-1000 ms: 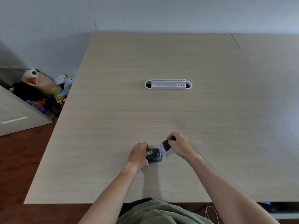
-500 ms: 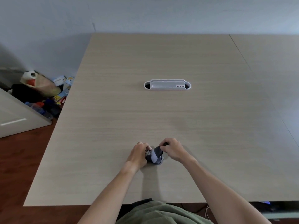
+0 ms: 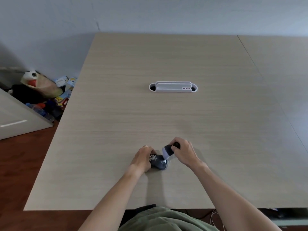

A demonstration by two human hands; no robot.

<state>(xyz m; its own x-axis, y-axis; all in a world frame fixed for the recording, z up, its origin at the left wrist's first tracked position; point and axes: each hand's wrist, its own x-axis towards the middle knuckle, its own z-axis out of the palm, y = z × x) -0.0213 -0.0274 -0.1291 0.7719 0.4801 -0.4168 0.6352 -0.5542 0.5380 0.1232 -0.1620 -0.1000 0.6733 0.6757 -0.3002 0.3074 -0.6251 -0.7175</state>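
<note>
On a pale table (image 3: 166, 114) by a grey wall (image 3: 150, 14), the left hand (image 3: 141, 160) grips a dark speckled item (image 3: 159, 161), the right hand (image 3: 185, 153) clasps a brush (image 3: 168, 151) touching it.

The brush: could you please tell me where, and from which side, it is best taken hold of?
Grip the brush by its dark handle end, from the right, as the right hand does: its pale bristles tilt down-left onto the dark object that the left hand holds, so only the handle is free.
</note>
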